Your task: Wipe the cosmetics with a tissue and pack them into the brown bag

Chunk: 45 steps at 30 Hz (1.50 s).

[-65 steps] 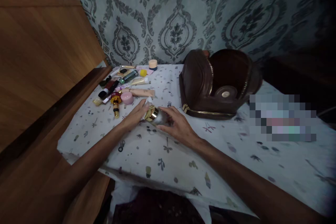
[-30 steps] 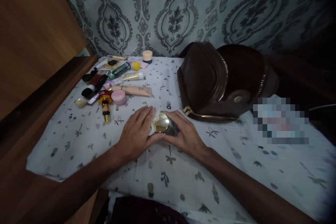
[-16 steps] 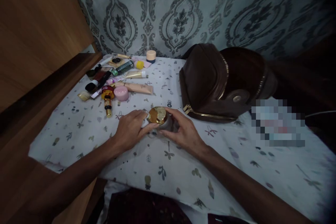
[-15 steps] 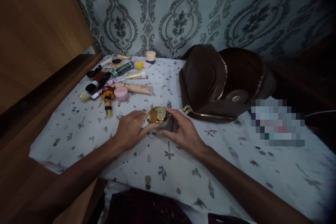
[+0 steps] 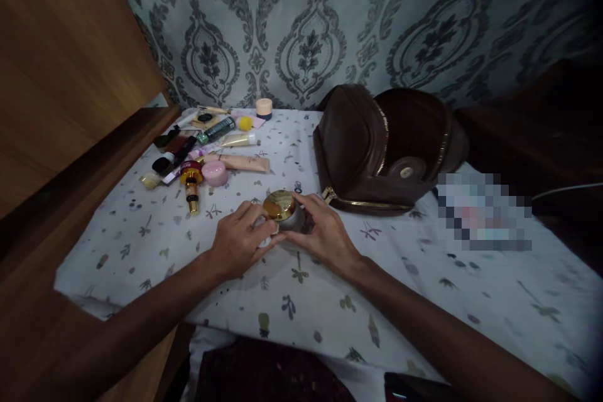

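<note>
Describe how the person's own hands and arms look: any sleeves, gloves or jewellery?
The left hand and right hand are ungloved; no ring shows, though parts are hidden. The left arm and right arm show no sleeve, watch or bracelet.

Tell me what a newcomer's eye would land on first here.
Probably the big dark brown bag, gaping open right of centre. Next, the gold-topped jar at the middle, held in the right hand, with the left hand and something white at its side. The cluster of cosmetics at left also draws attention.
</note>
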{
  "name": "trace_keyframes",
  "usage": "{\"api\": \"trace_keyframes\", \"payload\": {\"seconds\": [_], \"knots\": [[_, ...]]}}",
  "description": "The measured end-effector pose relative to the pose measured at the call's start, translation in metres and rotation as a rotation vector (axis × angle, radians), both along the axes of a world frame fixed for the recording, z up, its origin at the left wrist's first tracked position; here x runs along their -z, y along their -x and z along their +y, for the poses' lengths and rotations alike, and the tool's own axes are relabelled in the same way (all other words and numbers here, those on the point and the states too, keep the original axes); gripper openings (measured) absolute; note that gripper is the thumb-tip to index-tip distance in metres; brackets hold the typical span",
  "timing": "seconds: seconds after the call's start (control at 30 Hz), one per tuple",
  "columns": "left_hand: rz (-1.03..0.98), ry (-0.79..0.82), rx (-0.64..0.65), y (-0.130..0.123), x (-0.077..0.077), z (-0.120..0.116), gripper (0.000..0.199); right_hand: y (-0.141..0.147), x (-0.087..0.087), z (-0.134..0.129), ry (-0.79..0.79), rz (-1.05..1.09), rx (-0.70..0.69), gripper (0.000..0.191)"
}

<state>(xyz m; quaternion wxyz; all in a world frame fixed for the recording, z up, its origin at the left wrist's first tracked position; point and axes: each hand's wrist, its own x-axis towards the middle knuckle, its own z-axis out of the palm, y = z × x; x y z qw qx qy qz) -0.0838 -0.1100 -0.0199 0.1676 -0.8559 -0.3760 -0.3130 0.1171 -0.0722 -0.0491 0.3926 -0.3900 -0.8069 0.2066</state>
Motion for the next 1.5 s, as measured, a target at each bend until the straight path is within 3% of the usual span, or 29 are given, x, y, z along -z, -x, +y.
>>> {"api": "trace_keyframes", "payload": {"seconds": [0.17, 0.27, 0.53, 0.8, 1.03, 1.17, 1.4, 1.5], "knots": [[-0.060, -0.021, 0.041, -0.005, -0.003, -0.002, 0.011, 0.001, -0.004, -0.007, -0.077, -0.053, -0.056, 0.060], [-0.091, 0.043, 0.034, -0.007, -0.005, -0.002, 0.021, 0.004, -0.004, -0.011, -0.161, -0.094, -0.077, 0.058], [-0.422, 0.520, 0.042, -0.003, -0.007, 0.003, 0.028, 0.003, -0.003, -0.009, -0.156, -0.102, -0.138, 0.062], [-0.578, 0.815, 0.023, 0.004, -0.010, 0.013, 0.041, 0.001, -0.007, -0.005, -0.144, -0.069, -0.129, 0.062], [-0.572, 0.844, 0.053, 0.003, -0.008, 0.014, 0.041, -0.001, -0.005, -0.005, -0.099, -0.084, -0.098, 0.066], [-0.577, 0.813, 0.002, 0.003, -0.004, 0.014, 0.031, 0.001, -0.005, -0.004, -0.018, -0.033, -0.074, 0.062], [-0.696, 0.596, -0.031, 0.002, -0.004, 0.010, 0.031, 0.008, -0.008, -0.006, 0.367, 0.366, -0.177, 0.048], [-0.635, 0.471, 0.035, 0.004, -0.003, 0.009, 0.042, 0.011, -0.009, -0.009, 0.445, 0.382, -0.230, 0.049]]}}
